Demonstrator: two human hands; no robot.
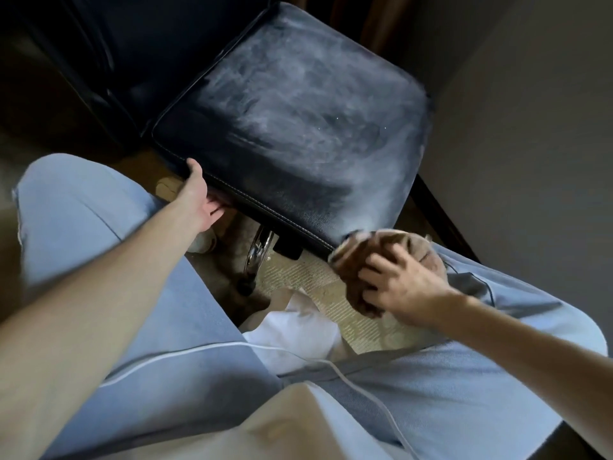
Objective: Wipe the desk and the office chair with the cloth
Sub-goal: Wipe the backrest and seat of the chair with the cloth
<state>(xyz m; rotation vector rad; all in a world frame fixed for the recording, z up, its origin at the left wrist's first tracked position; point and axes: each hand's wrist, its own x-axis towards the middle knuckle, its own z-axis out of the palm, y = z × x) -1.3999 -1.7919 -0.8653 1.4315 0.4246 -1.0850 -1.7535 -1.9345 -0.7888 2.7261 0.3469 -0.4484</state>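
Closest in, pale blue shorts [99,234] cover both knees. Just beyond them the two hands are well apart. The left hand [199,199] grips the near edge of the office chair's seat [298,127], thumb on top and fingers tucked underneath. The right hand [399,287] clutches the bunched brown cloth [360,257], fingers curled over it, at the seat's near right corner; motion blur hides whether the cloth touches the leather. A chrome post [258,250] shows under the seat. Farther out, a whitish, streaky film covers most of the dark seat, and the backrest [149,44] stands at the far left.
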